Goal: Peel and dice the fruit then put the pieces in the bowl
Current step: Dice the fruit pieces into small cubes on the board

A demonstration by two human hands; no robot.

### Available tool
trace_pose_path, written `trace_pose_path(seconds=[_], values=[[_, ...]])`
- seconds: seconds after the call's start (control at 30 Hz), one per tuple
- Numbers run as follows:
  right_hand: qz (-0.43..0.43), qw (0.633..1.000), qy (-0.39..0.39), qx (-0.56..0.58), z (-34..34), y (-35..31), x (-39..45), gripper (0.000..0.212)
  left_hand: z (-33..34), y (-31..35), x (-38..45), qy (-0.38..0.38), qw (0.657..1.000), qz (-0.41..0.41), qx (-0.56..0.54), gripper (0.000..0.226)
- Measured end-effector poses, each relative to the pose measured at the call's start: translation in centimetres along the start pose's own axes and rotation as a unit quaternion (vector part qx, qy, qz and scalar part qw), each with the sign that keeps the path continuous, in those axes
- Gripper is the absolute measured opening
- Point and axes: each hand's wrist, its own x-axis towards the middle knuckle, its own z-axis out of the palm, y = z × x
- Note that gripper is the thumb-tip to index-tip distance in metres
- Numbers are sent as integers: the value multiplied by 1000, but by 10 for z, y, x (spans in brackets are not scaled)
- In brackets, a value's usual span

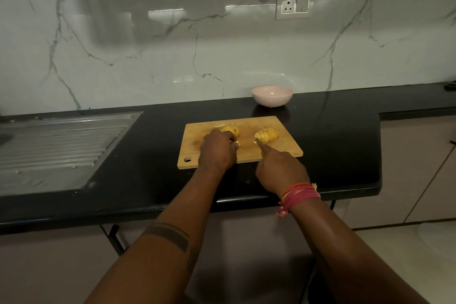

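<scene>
Fruit: two yellow halves on the cutting board (197,148), each scored with parallel cuts; left fruit half (232,130) lies toward the far left of the board, right fruit half (266,135) near the middle, the two well apart.
Head view, left hand (217,150): rests on the board, knuckles up, fingers curled down against the near side of the left fruit half; a small pale piece (237,143) shows at the fingertips, and whether it is pinched cannot be told.
Head view, right hand (281,170): fingers clenched round a knife handle, index finger stretched along the top; the knife (259,142) points away from the person, its tip at the near left edge of the right fruit half.
Slice: one pale slice (219,125) lies flat at the far edge of the board, just beyond the left fruit half.
Bowl (272,99): pink, upright on the black counter (158,145), beyond the board's far right corner, by the marble wall (148,44).
Wrist: red and yellow thread band (299,194) on the right wrist.
Surroundings: steel draining board (56,140) at left; wall socket (294,5) above the bowl.
</scene>
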Motion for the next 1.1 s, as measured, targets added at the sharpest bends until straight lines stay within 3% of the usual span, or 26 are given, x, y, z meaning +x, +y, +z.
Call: trace_pose_path(seconds=[0.17,0.33,0.53,0.83,0.97,1.1], values=[[-60,998,-18,20,8,-21,0,56,0,1,2,1,1000,-6,6,31],[-22,999,-4,27,12,-26,4,59,-2,-6,1,5,1000,-8,-6,30],[-71,996,-20,53,23,-60,-4,41,-13,-22,-1,13,999,11,34,17],[-97,990,-56,84,38,-106,-1,48,-46,-71,-7,22,998,-22,52,15],[-65,994,-25,83,34,-97,-5,63,-45,-71,-9,17,999,-9,42,29],[-16,998,0,58,27,-80,-6,52,-39,-62,-5,16,1000,-14,19,44]])
